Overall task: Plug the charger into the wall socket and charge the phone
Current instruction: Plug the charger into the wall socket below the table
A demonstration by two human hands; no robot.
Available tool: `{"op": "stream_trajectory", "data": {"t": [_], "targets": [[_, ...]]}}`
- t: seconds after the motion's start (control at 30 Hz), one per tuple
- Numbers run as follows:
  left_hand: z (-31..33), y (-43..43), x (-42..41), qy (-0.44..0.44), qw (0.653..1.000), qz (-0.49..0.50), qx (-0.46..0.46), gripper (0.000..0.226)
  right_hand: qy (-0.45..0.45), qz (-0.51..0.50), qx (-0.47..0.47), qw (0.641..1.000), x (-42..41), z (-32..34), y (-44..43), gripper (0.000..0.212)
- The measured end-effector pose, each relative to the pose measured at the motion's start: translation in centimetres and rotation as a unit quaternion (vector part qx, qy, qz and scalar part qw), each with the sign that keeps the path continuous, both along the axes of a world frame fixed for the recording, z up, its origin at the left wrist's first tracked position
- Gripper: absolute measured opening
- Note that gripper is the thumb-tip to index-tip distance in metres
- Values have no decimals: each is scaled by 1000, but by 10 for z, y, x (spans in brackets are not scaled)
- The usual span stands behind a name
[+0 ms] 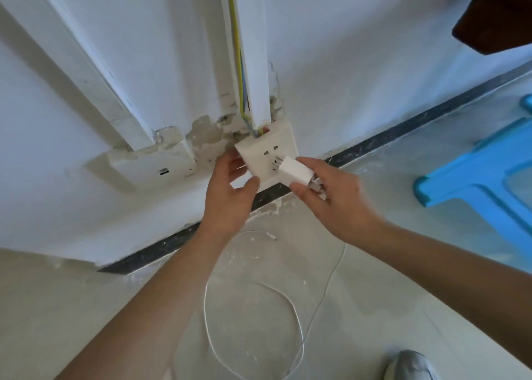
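A white wall socket box (260, 146) sits low on the white wall, just above the dark skirting. My left hand (230, 195) grips the socket box at its lower left corner. My right hand (336, 201) holds the white charger block (295, 172), whose metal prongs touch the socket's lower holes. The white cable (290, 304) runs from the charger past my right hand and lies looped on the floor, its free end (270, 236) lying near the skirting. No phone is in view.
A second white box (155, 163) is fixed to the wall left of the socket, under a white conduit. Bare wires (240, 62) run down into the socket. A blue plastic stool (486, 178) stands at right. A grey shoe (411, 365) shows at bottom right.
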State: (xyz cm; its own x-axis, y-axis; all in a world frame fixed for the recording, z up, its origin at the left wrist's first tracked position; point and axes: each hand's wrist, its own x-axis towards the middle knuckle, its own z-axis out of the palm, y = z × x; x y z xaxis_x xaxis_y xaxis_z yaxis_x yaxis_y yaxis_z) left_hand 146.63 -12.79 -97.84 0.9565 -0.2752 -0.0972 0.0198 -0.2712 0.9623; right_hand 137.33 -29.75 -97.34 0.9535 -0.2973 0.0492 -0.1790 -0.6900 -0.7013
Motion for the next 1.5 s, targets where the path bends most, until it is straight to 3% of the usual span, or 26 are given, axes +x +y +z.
{"op": "stream_trajectory", "data": {"t": [0.17,0.3,0.4,0.47,0.53,0.67,0.77,0.9,1.0,1.17,1.5], "targets": [[3,7,0,-1,998,26,-50,29,7,-41,-17,999,-7,6,10,54],[-3,7,0,-91,995,6,-47,34,-31,-53,-52,997,-7,8,12,47],[-4,11,2,-91,994,5,-55,32,-47,-52,-49,996,-4,10,14,43],[-2,16,2,-22,995,17,-91,26,-52,-49,-47,996,-4,11,15,40],[1,20,4,100,983,3,-156,30,-63,-56,-38,996,-5,10,15,38],[10,17,12,369,899,-1,-236,73,-76,-70,-39,994,-2,11,16,40],[19,15,20,473,846,-6,-245,100,-73,-77,-47,993,0,14,20,41],[18,11,29,483,852,-43,-197,89,-86,-80,-49,992,1,17,23,39],[16,11,33,495,851,-74,-158,94,-89,-77,-49,992,6,18,26,32],[15,12,35,508,840,-90,-169,92,-70,-60,-84,992,13,21,27,31],[13,10,38,483,861,-22,-157,90,-65,-57,-147,985,26,21,36,33]]}}
